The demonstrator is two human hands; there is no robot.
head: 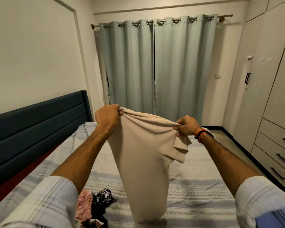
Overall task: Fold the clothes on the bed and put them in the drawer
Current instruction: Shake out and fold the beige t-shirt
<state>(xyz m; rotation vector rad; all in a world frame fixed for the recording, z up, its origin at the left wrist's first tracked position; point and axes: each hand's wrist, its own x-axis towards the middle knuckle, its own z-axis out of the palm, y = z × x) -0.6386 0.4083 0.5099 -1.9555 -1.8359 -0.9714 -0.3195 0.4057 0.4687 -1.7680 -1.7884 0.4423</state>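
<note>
Your left hand (107,118) and right hand (187,125) both pinch the top edge of a plain beige knit garment (143,155), fists closed on bunched cloth, hands apart, left a bit higher. Garment hangs straight down between your arms, long axis vertical, hem just reaching the striped grey-blue bed (196,193). Pink and black-patterned crumpled clothes (94,204) lie lower left, nearer your left arm. White wardrobe drawers (276,155) sit shut, far right.

You held a beige garment (143,158) up over the bed (196,186), your left hand (108,118) and right hand (187,125) each pinching its top edge, while a pile of clothes (95,204) lay near your left sleeve (44,204).
</note>
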